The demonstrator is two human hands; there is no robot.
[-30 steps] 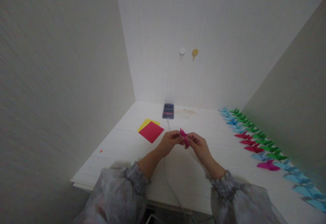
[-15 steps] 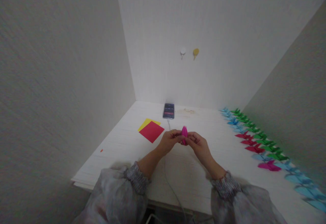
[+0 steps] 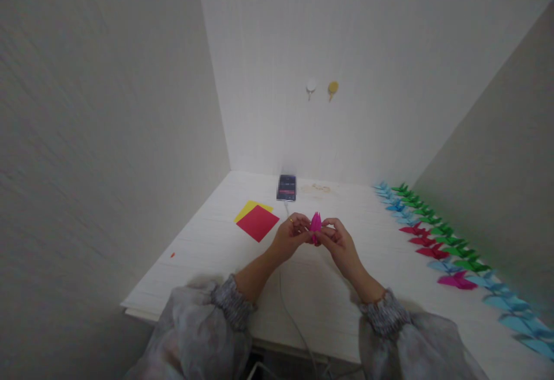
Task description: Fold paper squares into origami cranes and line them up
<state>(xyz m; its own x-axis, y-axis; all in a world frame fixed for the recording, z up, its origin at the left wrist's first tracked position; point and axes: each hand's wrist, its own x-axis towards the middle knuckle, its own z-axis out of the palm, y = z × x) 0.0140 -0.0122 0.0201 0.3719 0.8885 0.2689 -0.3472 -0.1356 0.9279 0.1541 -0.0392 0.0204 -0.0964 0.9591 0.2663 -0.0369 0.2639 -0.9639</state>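
- Pinching one folded pink paper (image 3: 316, 223) between them, both hands meet over the middle of the white table (image 3: 208, 276), on the person's side of the phone.
- Left hand (image 3: 286, 238): thumb and fingers closed on the paper's left side; a ring (image 3: 291, 221) on one finger.
- Right hand (image 3: 340, 240): thumb and fingertips gripping its right side, other fingers curled. Paper's points upward; exact finger contact too small to tell.
- Left of the hands: red sheet (image 3: 258, 224), flat, partly covering a yellow sheet (image 3: 244, 210).
- Beyond: phone (image 3: 287, 187) near the back wall, cable (image 3: 295, 323) running toward the person past the left hand.
- Along the right wall: rows of folded birds, green (image 3: 472, 263), red (image 3: 434, 252) and light blue (image 3: 506, 302), plus a pink bird (image 3: 457, 281).
- Back wall: white hook (image 3: 310, 86) beside yellow hook (image 3: 333, 87).
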